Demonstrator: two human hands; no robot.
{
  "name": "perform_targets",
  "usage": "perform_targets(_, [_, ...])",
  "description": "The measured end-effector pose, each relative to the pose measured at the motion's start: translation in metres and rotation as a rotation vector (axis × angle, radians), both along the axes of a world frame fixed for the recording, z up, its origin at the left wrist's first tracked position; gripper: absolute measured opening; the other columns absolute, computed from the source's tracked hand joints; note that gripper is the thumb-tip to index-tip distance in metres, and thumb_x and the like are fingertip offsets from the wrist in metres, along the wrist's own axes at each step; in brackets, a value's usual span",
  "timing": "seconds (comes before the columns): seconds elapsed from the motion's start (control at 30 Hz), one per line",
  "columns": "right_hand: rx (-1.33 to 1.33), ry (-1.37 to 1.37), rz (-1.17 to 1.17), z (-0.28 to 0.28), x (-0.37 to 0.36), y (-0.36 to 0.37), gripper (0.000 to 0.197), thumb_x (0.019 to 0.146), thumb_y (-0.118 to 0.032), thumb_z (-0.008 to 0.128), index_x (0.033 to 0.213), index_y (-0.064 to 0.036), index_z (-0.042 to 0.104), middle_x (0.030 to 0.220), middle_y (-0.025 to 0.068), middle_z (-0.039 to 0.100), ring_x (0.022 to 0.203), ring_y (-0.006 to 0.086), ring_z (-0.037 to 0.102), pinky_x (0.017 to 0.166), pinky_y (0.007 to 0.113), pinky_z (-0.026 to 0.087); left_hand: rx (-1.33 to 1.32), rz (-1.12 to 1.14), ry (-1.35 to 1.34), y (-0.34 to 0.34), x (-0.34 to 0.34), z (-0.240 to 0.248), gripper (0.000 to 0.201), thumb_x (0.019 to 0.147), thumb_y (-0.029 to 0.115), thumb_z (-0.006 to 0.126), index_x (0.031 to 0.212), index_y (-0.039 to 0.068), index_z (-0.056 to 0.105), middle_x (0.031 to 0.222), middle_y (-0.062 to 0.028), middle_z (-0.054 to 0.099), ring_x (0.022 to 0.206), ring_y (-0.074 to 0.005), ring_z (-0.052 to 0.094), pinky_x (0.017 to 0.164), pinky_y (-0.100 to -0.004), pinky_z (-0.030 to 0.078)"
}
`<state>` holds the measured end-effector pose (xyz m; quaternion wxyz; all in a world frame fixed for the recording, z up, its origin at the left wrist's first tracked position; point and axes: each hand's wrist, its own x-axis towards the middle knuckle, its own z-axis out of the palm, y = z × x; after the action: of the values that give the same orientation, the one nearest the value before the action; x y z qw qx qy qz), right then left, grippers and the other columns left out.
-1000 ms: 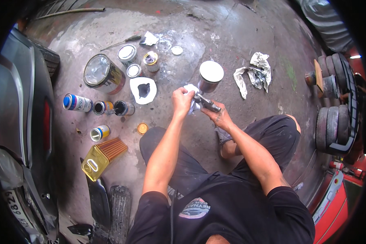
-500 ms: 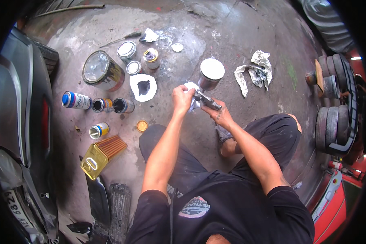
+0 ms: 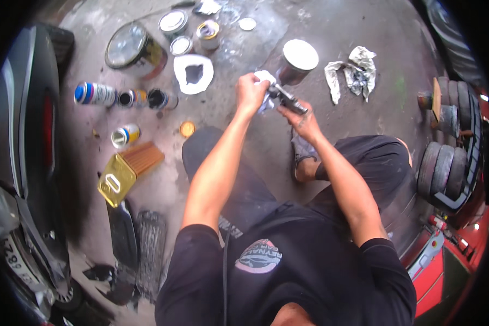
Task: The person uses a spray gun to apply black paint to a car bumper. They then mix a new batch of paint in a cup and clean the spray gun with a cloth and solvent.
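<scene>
My left hand [image 3: 250,95] is closed on a crumpled white rag [image 3: 264,77] and presses it against the front of a metal spray gun [image 3: 289,100]. My right hand [image 3: 306,124] grips the gun's handle end, its fingers partly hidden. Just beyond the gun is a round dark container with a white lid [image 3: 300,54]; whether it joins the gun I cannot tell. Both forearms reach forward over my bent legs. To the left, a white ring-shaped sheet [image 3: 204,81] with a dark middle lies on the floor.
Paint cans [image 3: 174,23], a large tin [image 3: 127,49] and a blue-capped can [image 3: 95,93] stand at left. Nearer are a yellow rectangular tin [image 3: 117,179] and black car parts [image 3: 152,244]. Crumpled paper [image 3: 358,75] lies right, before stacked tires [image 3: 440,168]. A grey car [image 3: 32,125] borders the left.
My view has shifted, so the floor things appear higher in the picture. Both hands keep hold of the rag and spray gun, with little change in their grip.
</scene>
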<state>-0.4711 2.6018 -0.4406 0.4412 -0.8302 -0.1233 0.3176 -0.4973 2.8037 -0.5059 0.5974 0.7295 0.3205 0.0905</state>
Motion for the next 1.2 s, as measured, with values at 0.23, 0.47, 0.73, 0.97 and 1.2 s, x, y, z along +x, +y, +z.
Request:
perform_targets(0.23, [0.082,-0.021,-0.031,0.005,-0.001,0.008,0.031,0.092,-0.03,0.083,0.087,-0.0036,0.067,0.068,-0.0025,0.058,0.058,0.0081,0.052,0.052,0.029,0.04,0.085,0.089,-0.014,-0.004,0.0,0.004,0.036,0.072,0.028,0.082,0.082,-0.005,0.074,0.075,-0.0187,0.075,0.072,-0.0258,0.073,0.071,-0.0407,0.056])
perform_targets(0.47, [0.074,-0.035,-0.004,0.004,0.0,0.008,0.032,0.092,-0.031,0.083,0.087,-0.0033,0.067,0.068,-0.0019,0.059,0.058,0.0086,0.052,0.052,0.029,0.04,0.064,0.07,-0.017,-0.003,0.002,-0.005,0.036,0.073,0.028,0.083,0.085,-0.005,0.075,0.074,-0.0173,0.075,0.072,-0.0248,0.073,0.07,-0.0393,0.056])
perform_targets(0.73, [0.013,-0.003,0.007,0.01,0.003,0.007,0.031,0.092,-0.027,0.081,0.112,-0.0041,0.074,0.077,0.0003,0.063,0.067,0.0107,0.055,0.062,0.032,0.047,0.073,0.071,-0.015,-0.002,0.002,0.004,0.035,0.074,0.026,0.084,0.085,-0.006,0.075,0.076,-0.0178,0.075,0.071,-0.0227,0.072,0.069,-0.0386,0.056])
perform_targets(0.97, [0.087,-0.064,0.023,0.004,0.002,0.009,0.028,0.092,-0.028,0.082,0.098,-0.0034,0.07,0.076,-0.0003,0.063,0.067,0.0103,0.056,0.06,0.03,0.045,0.032,0.068,-0.003,-0.001,-0.001,0.002,0.034,0.075,0.024,0.082,0.086,-0.006,0.074,0.08,-0.0208,0.075,0.076,-0.0258,0.073,0.072,-0.0403,0.056])
perform_targets(1.2, [0.07,0.008,-0.006,0.02,0.001,0.012,0.033,0.092,-0.033,0.082,0.095,-0.003,0.07,0.075,0.0008,0.065,0.064,0.01,0.059,0.055,0.029,0.046,-0.064,0.033,-0.006,0.0,-0.002,-0.005,0.041,0.077,0.027,0.082,0.098,-0.008,0.075,0.088,-0.0279,0.076,0.088,-0.0372,0.077,0.081,-0.0449,0.058])
